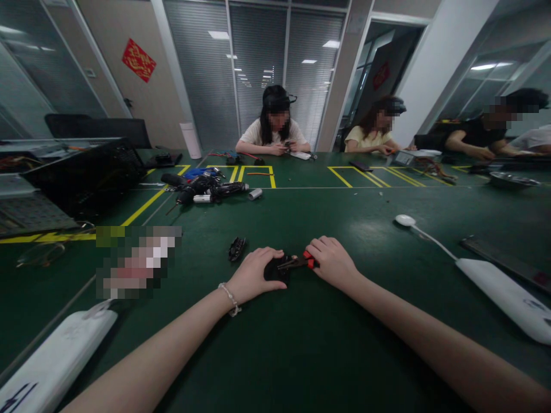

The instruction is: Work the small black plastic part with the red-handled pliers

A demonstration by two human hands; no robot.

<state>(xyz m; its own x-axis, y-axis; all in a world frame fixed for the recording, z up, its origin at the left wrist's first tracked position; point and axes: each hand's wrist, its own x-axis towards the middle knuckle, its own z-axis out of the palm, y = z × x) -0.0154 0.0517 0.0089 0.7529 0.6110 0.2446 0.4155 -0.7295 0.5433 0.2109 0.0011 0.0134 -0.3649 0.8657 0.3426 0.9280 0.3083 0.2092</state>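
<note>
forearms [172, 344] nearest; right hand [332, 258] grips pliers [309, 260]; bowl [512, 181] beyond

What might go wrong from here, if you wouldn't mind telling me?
The red-handled pliers in the right hand point toward the left hand, so a slip might jab or pinch it. The black part is steadied by the left hand alone, so it could twist under force. A small black piece lies beside the left hand and might get knocked aside.
</note>
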